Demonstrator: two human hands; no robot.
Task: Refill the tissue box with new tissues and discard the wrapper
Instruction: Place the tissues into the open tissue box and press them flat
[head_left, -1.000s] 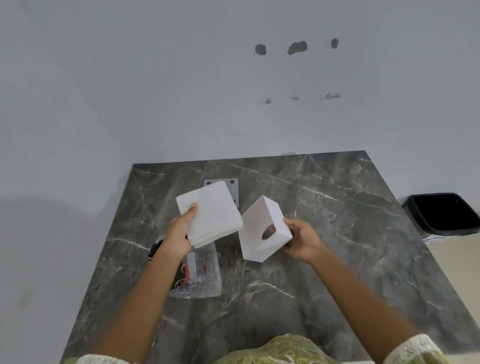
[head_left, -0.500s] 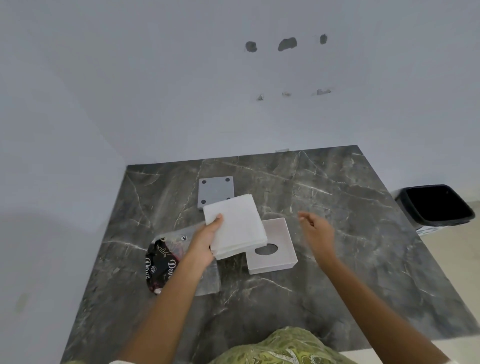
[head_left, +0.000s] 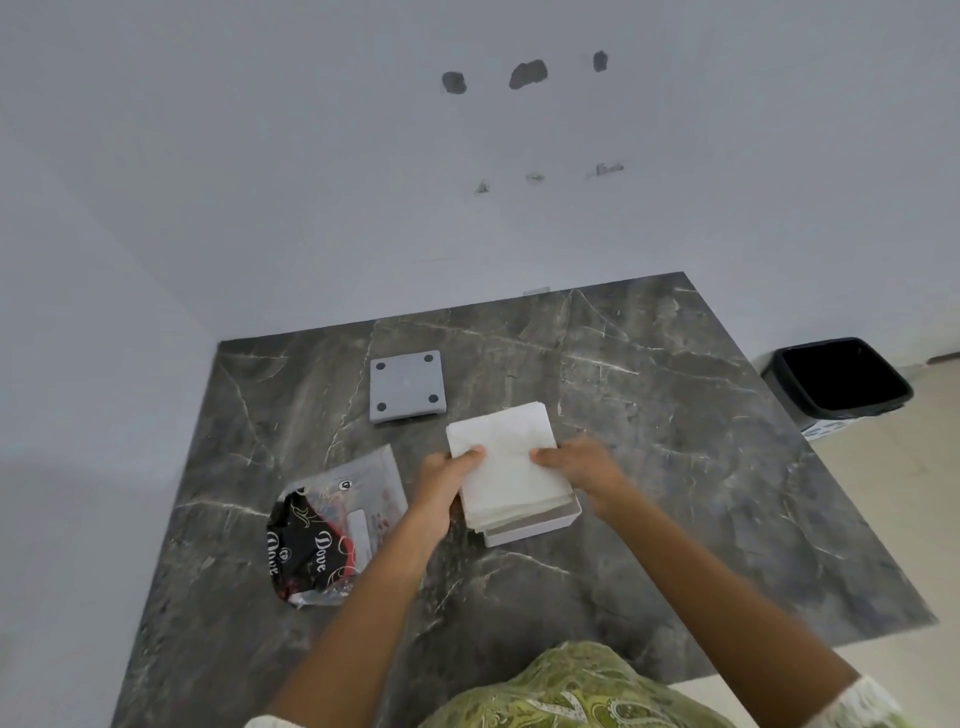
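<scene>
We see the left hand (head_left: 441, 486) and right hand (head_left: 584, 470) squeezing a thick white tissue stack (head_left: 506, 460) from both sides. It sits on top of the white tissue box (head_left: 540, 525) on the dark table (head_left: 675, 467), beside the torn wrapper (head_left: 332, 525)

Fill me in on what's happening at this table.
A person is refilling a tissue box. Both hands, the left hand and the right hand, grip a stack of white tissues and hold it over the open white tissue box on the marble table. The box's grey base plate lies apart, farther back. The empty wrapper lies to the left, not yet thrown in the black bin.
</scene>
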